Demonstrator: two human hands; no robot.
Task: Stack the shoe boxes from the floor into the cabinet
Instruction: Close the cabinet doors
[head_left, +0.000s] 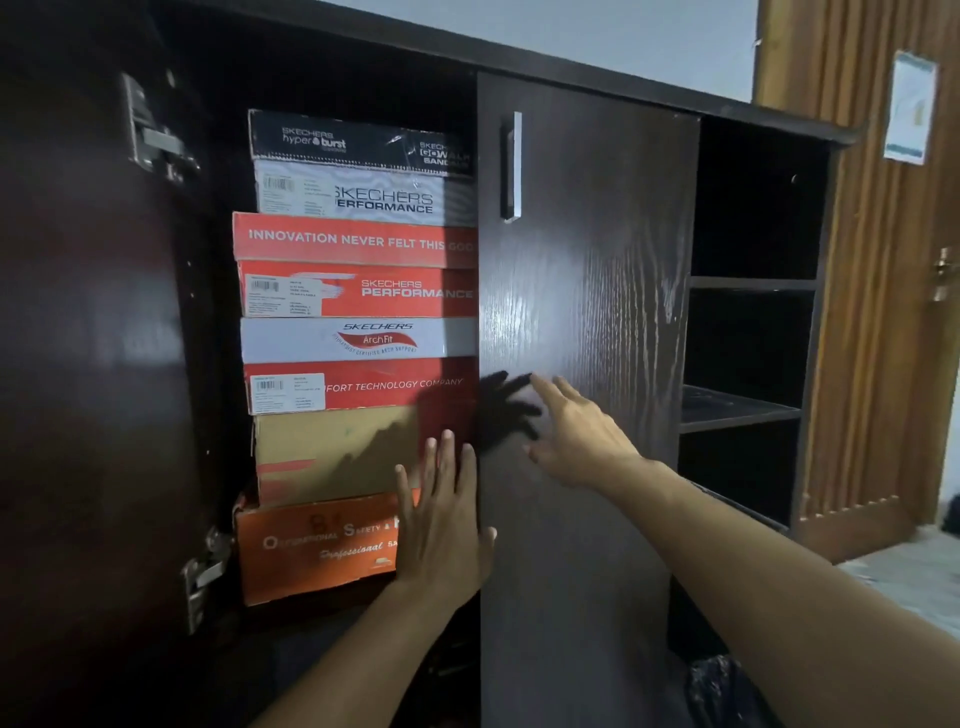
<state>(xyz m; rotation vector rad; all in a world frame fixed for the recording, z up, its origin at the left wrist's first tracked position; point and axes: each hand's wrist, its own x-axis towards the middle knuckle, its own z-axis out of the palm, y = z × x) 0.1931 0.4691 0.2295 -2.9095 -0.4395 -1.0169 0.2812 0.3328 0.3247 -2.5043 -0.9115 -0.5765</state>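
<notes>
The cabinet (587, 322) stands with its left door (78, 338) swung wide and its right door (587, 291) closed. In the opened left bay a stack of shoe boxes rises nearly to the top. From the bottom: an orange box (311, 551), a tan box (332, 452), a red-and-white box (358, 364) marked ArchFit, a red box (358, 267) with a white slogan along its lid, and a grey box under a black lid (358, 143) at the top. The orange box sits slightly askew, its left end jutting past the tan box above it. All the boxes show their long sides outward, and their right ends run behind the edge of the closed door.

The left hand (441, 525) is spread flat, fingers straight and pointing up, lying over the right end of the orange and tan boxes just beside the closed door's edge — it holds nothing. The right hand (576, 431) is also spread, fingers straight and stretched toward the closed door's face; its dark shadow falls on the wood just left of the fingertips, and whether the fingertips touch the door cannot be told.

A metal handle (511, 166) runs upright near the closed door's upper left edge. To the right of that door are open shelves (743, 405), dark inside. Further right stands a brown wooden door (883, 291) with a paper sheet (911, 106) fixed on it.
</notes>
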